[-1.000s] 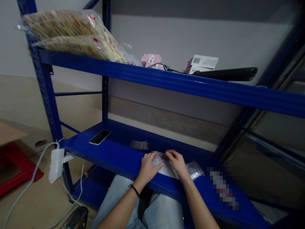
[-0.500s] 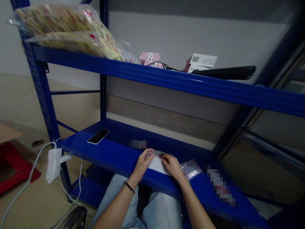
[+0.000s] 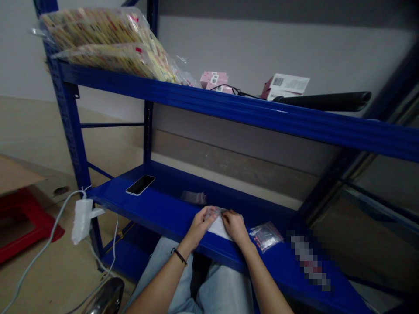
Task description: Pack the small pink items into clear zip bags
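On the front of the blue shelf [image 3: 163,213] lies a white sheet [image 3: 220,227] with clear plastic at its far edge. My left hand [image 3: 199,224] pinches the left side of this clear plastic [image 3: 214,211] between thumb and fingers. Over its right side, my right hand [image 3: 234,223] has its fingers curled down onto the sheet; what they hold, if anything, is hidden beneath them. To the right of that hand rests a clear plastic bag [image 3: 266,236] with small reddish contents. Behind my left hand is a stack of clear little bags [image 3: 194,197].
A phone [image 3: 140,185] lies at the shelf's left. A white power strip [image 3: 81,221] with cables hangs by the left post. Overhead, the upper beam [image 3: 235,109] crosses the view, with filled plastic bags [image 3: 98,30], pink boxes [image 3: 214,80] and a black tube [image 3: 327,101] above it.
The view has shifted slightly, so most things appear further right. My right fingers have curled in closer over the sheet. Both hands stay at the white sheet.
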Motion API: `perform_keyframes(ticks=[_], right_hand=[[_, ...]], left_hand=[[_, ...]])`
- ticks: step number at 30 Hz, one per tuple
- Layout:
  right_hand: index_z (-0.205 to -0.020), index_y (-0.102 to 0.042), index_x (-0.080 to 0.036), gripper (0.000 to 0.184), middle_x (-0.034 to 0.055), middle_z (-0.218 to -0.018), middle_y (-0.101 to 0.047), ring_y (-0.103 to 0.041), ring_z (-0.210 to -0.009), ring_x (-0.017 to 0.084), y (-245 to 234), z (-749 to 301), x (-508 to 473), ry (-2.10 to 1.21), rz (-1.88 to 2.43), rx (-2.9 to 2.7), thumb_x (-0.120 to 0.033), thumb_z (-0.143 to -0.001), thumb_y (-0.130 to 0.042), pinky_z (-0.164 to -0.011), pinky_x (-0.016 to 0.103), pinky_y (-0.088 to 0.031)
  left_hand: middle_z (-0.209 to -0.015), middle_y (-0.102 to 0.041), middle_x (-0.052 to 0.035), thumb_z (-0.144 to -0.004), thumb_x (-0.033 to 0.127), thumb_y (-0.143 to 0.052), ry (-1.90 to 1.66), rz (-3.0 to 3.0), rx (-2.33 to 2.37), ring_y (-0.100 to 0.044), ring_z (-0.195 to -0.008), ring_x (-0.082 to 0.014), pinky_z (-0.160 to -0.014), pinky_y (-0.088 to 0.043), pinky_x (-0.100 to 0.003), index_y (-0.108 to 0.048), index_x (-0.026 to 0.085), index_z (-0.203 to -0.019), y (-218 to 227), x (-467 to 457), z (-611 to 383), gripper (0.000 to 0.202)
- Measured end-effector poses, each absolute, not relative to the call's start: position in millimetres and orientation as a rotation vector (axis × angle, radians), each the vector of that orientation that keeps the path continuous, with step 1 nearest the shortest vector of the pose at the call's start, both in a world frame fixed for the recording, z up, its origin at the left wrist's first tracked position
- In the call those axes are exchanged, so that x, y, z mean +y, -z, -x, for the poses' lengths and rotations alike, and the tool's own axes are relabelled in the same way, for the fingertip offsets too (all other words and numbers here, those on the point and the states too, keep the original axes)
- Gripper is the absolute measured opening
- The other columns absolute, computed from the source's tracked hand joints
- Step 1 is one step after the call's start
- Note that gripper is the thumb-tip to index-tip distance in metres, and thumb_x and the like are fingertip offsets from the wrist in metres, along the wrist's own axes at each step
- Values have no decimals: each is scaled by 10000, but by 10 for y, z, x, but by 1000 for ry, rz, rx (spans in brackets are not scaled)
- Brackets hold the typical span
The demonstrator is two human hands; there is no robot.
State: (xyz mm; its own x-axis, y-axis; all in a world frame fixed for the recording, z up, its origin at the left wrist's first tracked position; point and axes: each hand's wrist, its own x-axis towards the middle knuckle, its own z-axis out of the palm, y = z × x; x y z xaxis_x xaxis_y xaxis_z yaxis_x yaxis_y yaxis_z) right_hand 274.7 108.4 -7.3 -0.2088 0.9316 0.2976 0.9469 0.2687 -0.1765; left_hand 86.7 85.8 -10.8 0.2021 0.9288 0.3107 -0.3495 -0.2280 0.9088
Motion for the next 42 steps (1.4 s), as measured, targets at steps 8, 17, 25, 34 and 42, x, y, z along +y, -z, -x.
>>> perform_keyframes(ticks=[8, 17, 25, 34, 42], right_hand=[[-889, -701, -195, 251, 106, -977, -688, -645, -936, 206, 8, -2726, 1055, 67, 1662, -2228, -207, -947, -458, -839, 267, -449], [-930, -714, -165, 365, 50, -789, -708, -625, -699, 191, -484, -2639, 939, -516, 1312, -1821, -475, -903, -522, -648, 274, -463], [-978, -720, -179, 380, 81, -925, -737, -671, -830, 214, -490, -2682, 944, -275, 1369, -1778, -430, -939, -438, -768, 300, -488], [-879, -724, -195, 306, 66, -891, -714, -658, -837, 198, -43, -3169, 1001, -123, 1637, -2021, -214, -890, -419, -777, 273, -458], [-916, -704, -199, 225, 67, -917, -691, -644, -855, 204, 94, -3120, 973, -63, 1695, -2047, -204, -872, -484, -791, 275, -441]], left_hand=[[-1046, -694, -78, -858, 450, -666, -1280, -1233, 569, -621, -939, -220, -793, -446, -275, -669, 179, -1114, 56, 819, -824, 373], [-1103, -691, -76, -839, 386, -695, -1287, -1396, 624, -604, -1035, -246, -898, -442, -323, -668, 194, -1158, 105, 865, -859, 373], [-1042, -691, -67, -814, 400, -728, -1292, -1256, 583, -617, -951, -214, -832, -449, -284, -677, 193, -1126, 108, 864, -833, 377], [-986, -651, -74, -880, 528, -592, -1289, -740, 342, -607, -856, -188, -697, -468, -274, -648, 197, -1142, 176, 935, -710, 426], [-948, -642, -65, -885, 500, -609, -1287, -631, 296, -600, -794, -163, -632, -453, -245, -662, 180, -1127, 124, 905, -669, 405]])
